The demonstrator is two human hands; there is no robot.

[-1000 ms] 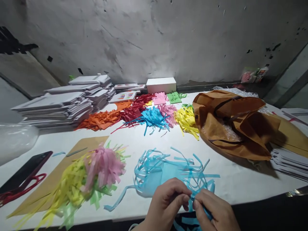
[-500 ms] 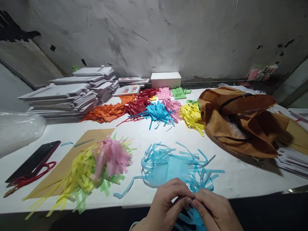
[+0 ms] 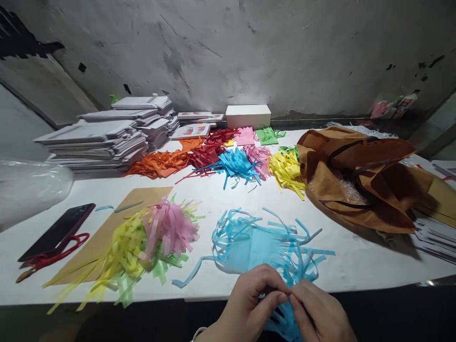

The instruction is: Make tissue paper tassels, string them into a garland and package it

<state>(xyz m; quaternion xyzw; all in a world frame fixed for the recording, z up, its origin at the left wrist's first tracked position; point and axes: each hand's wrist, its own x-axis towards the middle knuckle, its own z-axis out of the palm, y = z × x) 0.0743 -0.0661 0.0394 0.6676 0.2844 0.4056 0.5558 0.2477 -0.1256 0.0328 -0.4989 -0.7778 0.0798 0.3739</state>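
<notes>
At the table's front edge, my left hand (image 3: 254, 299) and my right hand (image 3: 322, 308) meet, thumbs and forefingers pinched together. Between them they grip the top of a blue fringed tissue paper piece (image 3: 288, 323), whose strips hang down below my fingers. The pinched spot itself is mostly hidden by the fingertips. Just beyond my hands lies a flat blue fringed sheet (image 3: 258, 249) with loose curling strips. To the left, a pink tassel (image 3: 171, 228) rests on yellow fringe (image 3: 128, 242) and pale green strips.
A phone (image 3: 59, 232) with a red cord and a brown envelope (image 3: 142, 194) lie on the left. Stacked white packs (image 3: 96, 135) stand behind. Orange fringe (image 3: 160, 164), other coloured fringe bundles and a white box (image 3: 248, 116) line the back. A brown fabric bag (image 3: 356, 180) sits right.
The view has shifted slightly, moving the table scene a little to the right. My hands keep their pinch on the blue fringed paper, with fingertips slightly closer together.
</notes>
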